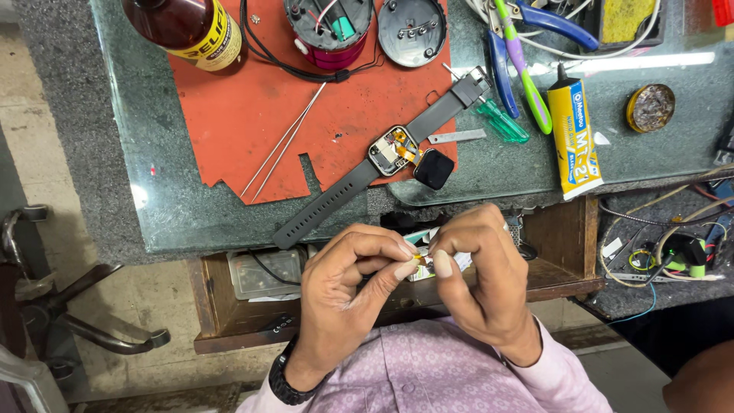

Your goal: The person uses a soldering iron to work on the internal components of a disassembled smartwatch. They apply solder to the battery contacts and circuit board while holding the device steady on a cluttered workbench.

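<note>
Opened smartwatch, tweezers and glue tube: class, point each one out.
opened smartwatch point(388, 151), head view, on its exposed case.
tweezers point(284, 141), head view, mid-length of the prongs.
glue tube point(575, 138), head view, middle of its yellow body.

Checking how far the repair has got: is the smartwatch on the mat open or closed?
Open. The smartwatch lies with its case uncovered, orange flex showing inside, and its black screen flipped out beside it.

Brown bottle point(186, 27), glue tube point(574, 138), tweezers point(284, 142)

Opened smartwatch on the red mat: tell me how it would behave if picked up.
The opened smartwatch would probably feel light, its straps drooping. Its detached screen seems to hang by an orange ribbon cable, so it would likely dangle and tear easily.
</note>
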